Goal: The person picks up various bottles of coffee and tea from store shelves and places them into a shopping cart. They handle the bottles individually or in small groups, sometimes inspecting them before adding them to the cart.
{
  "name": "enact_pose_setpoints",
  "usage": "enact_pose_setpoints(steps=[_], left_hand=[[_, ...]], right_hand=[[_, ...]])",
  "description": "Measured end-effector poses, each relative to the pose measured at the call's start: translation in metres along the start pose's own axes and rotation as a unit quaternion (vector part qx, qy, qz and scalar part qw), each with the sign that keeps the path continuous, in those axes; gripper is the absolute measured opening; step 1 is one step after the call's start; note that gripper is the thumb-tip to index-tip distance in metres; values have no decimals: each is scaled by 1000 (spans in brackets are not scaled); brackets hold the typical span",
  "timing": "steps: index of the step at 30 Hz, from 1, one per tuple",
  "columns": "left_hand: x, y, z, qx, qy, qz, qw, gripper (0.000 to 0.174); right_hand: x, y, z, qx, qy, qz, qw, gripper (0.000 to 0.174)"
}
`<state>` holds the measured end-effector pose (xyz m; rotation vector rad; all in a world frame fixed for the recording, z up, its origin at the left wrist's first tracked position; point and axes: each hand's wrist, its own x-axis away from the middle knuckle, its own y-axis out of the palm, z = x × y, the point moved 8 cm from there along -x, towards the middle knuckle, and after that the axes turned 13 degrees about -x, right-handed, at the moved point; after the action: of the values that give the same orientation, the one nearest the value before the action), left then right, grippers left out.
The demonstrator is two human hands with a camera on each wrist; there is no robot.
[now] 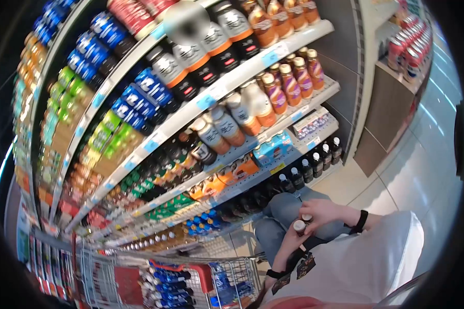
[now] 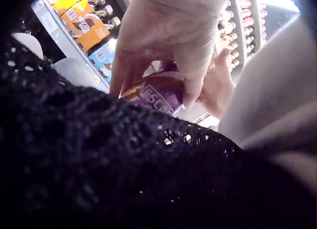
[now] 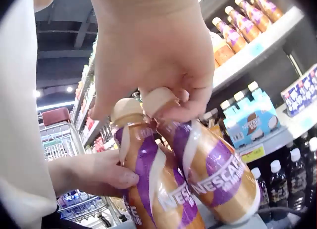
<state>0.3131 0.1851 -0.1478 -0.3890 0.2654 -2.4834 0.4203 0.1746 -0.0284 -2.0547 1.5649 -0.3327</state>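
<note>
Left hand lower left of right-wrist frame, curled round left Nescafe bottle, lower middle. Right hand top middle, fingers hooked round top of right Nescafe bottle; fingertips partly tucked away, so pinch is my best read tbh. Both bottles tilted, touching each other. Shopping cart far left, blue carton right.

Smooth, glossy plastic bottles

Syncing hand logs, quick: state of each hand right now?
Left hand: closed, holding one Nescafé bottle.
Right hand: closed, gripping the cap of a second Nescafé bottle.
</note>
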Motion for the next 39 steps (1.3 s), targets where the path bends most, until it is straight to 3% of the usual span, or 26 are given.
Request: enact_pose_setpoints(steps=[2,3,6,7,11,14,18,20,22,25,28,29,30,31,32,33,34,36,38,39], left_hand=[[-3,-3,-11,-65,8,15,998,55],[-1,-1,-8,-92,13,25,995,54],[-2,0,-14,-79,-4,3,997,53],[0,-2,-10,-54,14,20,998,54],[3,-6,2,-132,-15,10,991,51],[12,-5,9,-143,-32,9,989,52],[13,-12,23,-166,-31,25,985,52],[13,-8,15,-143,-20,31,989,52],[13,-5,14,-138,-15,22,990,52],[10,-3,7,-125,-24,2,992,51],[9,-2,1,-106,-34,-7,994,50],[9,-2,0,-99,-35,-6,994,50],[9,-2,1,-100,-32,-1,994,50],[9,-2,1,-102,-28,3,994,49],[8,-3,2,-103,-25,8,994,49],[8,-2,1,-108,-32,3,994,48],[7,-1,-1,-113,-38,-3,993,48],[5,1,-1,-104,-34,-12,994,47],[4,1,3,-76,-19,-18,997,46],[3,2,3,-69,-35,-27,997,46]], right_hand=[[2,9,33,-76,9,3,997,46],[7,16,50,-68,46,-15,997,50],[15,9,55,26,31,7,999,54],[19,6,58,43,82,-12,996,59],[21,26,100,-212,84,36,973,68],[27,49,142,-477,186,41,858,71],[20,24,125,-372,68,76,923,63],[20,6,120,-371,112,77,918,42],[20,-12,131,-291,173,119,933,32],[12,-88,147,-370,65,305,875,28],[6,-205,90,-210,-32,392,895,22],[0,-236,92,-277,-53,379,882,26],[6,-271,77,-185,-27,443,877,30],[20,-304,80,-77,6,569,819,32],[21,-327,63,-74,-1,600,797,36],[19,-356,79,-34,-32,589,807,42],[20,-384,105,76,-21,615,785,47],[13,-409,111,105,-9,638,763,48],[0,-416,117,20,10,626,780,52],[-5,-421,129,50,52,642,763,58]])
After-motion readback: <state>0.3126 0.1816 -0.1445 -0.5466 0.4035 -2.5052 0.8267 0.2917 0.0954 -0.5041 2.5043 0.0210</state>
